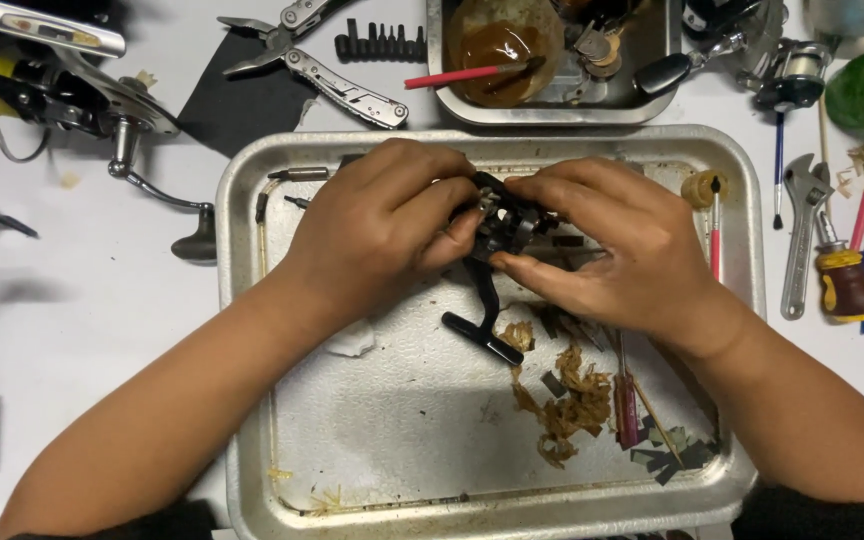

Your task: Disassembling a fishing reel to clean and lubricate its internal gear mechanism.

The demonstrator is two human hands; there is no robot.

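Tray: large metal tray (252, 300) fills the centre of the table, both hands working above its upper half
Left hand: left hand (377, 225) comes in from 7 o'clock, fingers curled and closed on the left side of the black reel part
Right hand: right hand (607, 245) comes in from 4 o'clock, thumb and fingers pinched on the part's right side
Reel part: black reel part (502, 215) held between both hands, its handle arm (482, 320) hanging toward 6 o'clock over the tray
Small tray: second metal tray (552, 110) at 12 o'clock, brown grease inside
Multitool: folding pliers (322, 60) at 11 o'clock
Wrench: adjustable wrench (800, 230) at 3 o'clock
Debris: brown shreds (567, 405) at 5 o'clock of the part, on the tray floor
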